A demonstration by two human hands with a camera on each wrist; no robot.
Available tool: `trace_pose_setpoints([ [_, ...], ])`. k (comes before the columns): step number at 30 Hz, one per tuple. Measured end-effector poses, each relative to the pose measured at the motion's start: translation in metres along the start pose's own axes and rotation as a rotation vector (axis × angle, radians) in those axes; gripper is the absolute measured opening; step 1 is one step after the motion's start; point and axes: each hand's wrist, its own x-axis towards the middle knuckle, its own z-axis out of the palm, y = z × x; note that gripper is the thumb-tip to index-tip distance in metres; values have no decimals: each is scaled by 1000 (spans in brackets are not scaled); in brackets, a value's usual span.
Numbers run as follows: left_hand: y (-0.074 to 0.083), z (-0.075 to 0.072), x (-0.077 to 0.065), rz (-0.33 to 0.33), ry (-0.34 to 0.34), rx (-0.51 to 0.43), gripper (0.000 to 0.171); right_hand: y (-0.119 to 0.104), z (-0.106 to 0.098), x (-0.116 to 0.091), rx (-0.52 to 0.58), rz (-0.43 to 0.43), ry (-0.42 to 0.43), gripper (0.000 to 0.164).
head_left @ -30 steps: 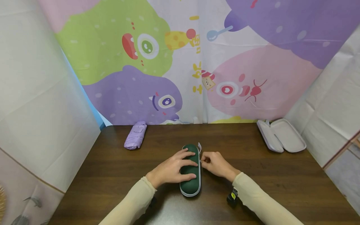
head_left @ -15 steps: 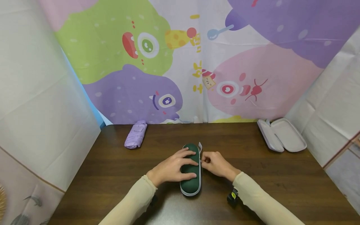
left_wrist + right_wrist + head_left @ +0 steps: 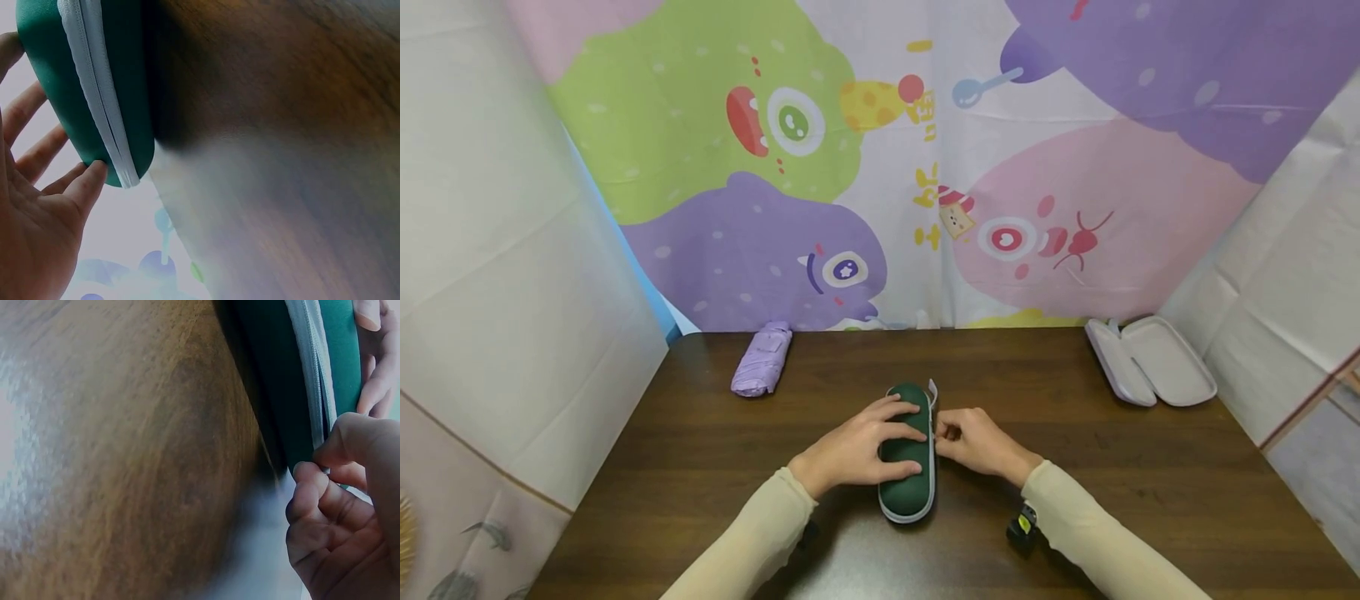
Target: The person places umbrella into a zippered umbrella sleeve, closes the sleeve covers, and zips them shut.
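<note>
A dark green zippered case (image 3: 904, 492) with a pale grey zipper lies lengthwise on the brown table, closed or nearly so on top. My left hand (image 3: 868, 442) rests on it from the left, fingers spread across its upper face. In the left wrist view, the zipper (image 3: 94, 81) runs along the green side wall, with my fingertips touching the case above it. At the case's right edge, my right hand (image 3: 973, 442) pinches the zipper pull between thumb and forefinger. The pull is mostly hidden by the fingers in the right wrist view, where a narrow gap shows along the zipper (image 3: 315, 381).
A small folded lavender umbrella (image 3: 762, 360) lies at the back left of the table (image 3: 662, 467). At the back right sits an opened pale case (image 3: 1168, 362). A cartoon-printed curtain (image 3: 910, 292) hangs behind, with white cloth on both sides.
My right hand has slid slightly toward me along the case's right edge. The left hand and the case stay nearly where they were.
</note>
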Motion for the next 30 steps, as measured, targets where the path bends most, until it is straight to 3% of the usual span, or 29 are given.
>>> trace_pose_setpoints([
  [21, 0, 0, -2, -20, 4, -23, 43, 0, 0, -7, 24, -46, -22, 18],
  [30, -1, 1, -3, -25, 7, -26, 43, -3, -3, -12, 36, -26, -38, 17],
])
